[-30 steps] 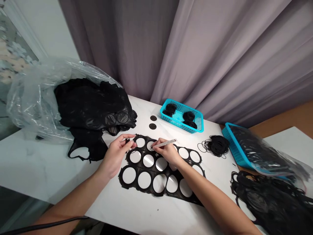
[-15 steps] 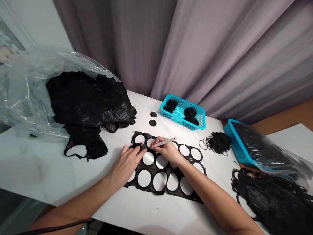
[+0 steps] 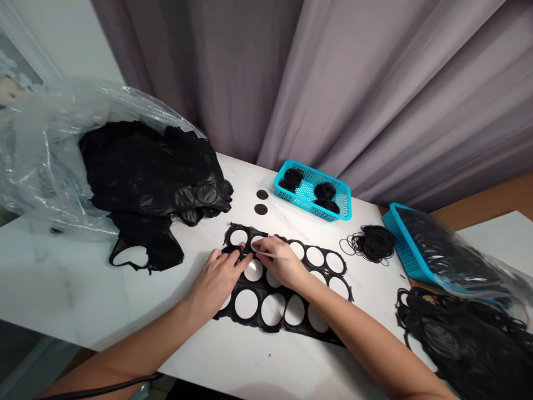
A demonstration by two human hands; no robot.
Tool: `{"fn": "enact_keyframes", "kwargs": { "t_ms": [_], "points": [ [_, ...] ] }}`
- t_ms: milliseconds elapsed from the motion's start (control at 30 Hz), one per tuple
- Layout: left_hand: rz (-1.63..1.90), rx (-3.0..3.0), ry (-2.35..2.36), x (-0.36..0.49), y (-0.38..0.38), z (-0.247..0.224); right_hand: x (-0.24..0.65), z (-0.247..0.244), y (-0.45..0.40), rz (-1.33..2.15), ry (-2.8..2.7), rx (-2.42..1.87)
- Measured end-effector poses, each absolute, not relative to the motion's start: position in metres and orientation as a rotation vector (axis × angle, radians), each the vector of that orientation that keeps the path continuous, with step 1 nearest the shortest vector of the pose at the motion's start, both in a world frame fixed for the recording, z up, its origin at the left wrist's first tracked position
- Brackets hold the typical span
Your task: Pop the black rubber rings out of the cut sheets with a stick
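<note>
A black perforated sheet with rows of round holes lies on the white table. My left hand rests on its upper left part, fingers stretched out and pressing down. Dark material like a bunch of thin rings shows at those fingertips; whether it is gripped cannot be told. Close beside them, my right hand is closed in a pinch on a thin white pen-like tool, blurred now. Its tip is hidden near a hole in the top row.
Behind the sheet stand a blue basket with black ring bundles and two dark discs. Loose rings lie right, near a second blue basket. A plastic bag holds black sheets at left; black scraps lie front right.
My right hand has turned slightly, and the white tool has swung lower and blurred. My left hand stays nearly in place on the sheet.
</note>
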State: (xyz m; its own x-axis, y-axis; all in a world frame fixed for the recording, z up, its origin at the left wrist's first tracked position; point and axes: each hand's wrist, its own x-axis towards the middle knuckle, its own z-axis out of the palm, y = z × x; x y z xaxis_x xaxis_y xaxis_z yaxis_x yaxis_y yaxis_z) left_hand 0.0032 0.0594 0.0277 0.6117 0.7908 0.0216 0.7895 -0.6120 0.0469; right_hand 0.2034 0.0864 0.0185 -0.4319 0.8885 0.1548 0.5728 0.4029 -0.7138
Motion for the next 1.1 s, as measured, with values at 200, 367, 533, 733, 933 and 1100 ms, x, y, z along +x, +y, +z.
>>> {"fn": "enact_keyframes", "kwargs": {
  "t_ms": [200,367,533,733,933,1100],
  "points": [
    [0.07,2.813,1.398,0.003,0.057,0.028,0.241,0.028,0.118,0.204,-2.115,-1.537],
    [0.21,2.788,1.38,-0.005,0.058,0.03,0.269,0.033,0.134,0.31,-1.695,-1.603],
    [0.351,2.784,1.401,-0.016,0.05,0.035,0.247,0.02,0.119,0.607,-1.687,-1.493],
    [0.039,2.764,1.45,-0.02,0.039,0.035,0.268,0.019,0.143,0.455,-1.556,-1.545],
    [0.013,2.734,1.58,-0.023,0.038,0.039,0.278,0.031,0.14,0.652,-1.4,-1.532],
    [0.098,2.763,1.5,-0.019,0.024,0.042,0.229,0.032,0.091,1.213,-1.52,-1.292]
  ]
}}
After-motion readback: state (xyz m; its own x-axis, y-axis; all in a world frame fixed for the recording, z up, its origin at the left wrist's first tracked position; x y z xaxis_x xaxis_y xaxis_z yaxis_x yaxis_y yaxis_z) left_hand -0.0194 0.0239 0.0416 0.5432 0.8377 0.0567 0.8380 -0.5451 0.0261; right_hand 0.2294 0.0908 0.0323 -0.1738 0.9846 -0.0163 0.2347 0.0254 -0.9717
